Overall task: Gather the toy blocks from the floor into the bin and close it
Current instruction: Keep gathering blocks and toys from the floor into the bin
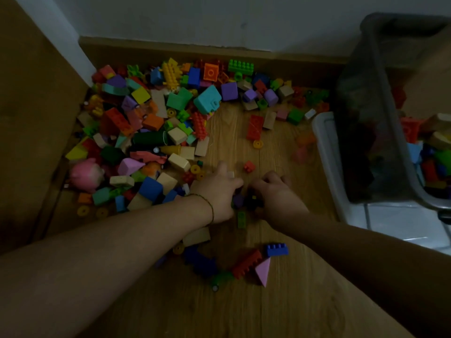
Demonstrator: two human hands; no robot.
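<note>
A big heap of coloured toy blocks (156,123) covers the wooden floor at the left and along the back wall. My left hand (217,191) and my right hand (277,191) meet at the middle of the floor, fingers curled round a small cluster of dark and purple blocks (240,201) between them. A green block (241,219) lies just below the hands. The translucent grey bin (366,113) stands open at the right, with several blocks (436,154) inside. What the fingers hold underneath is hidden.
A white lid (325,142) lies on the floor beside the bin. A pink plush toy (85,175) sits at the heap's left edge. Blue, red and pink blocks (246,264) lie near me. A brown panel (36,106) closes off the left side. The light is dim.
</note>
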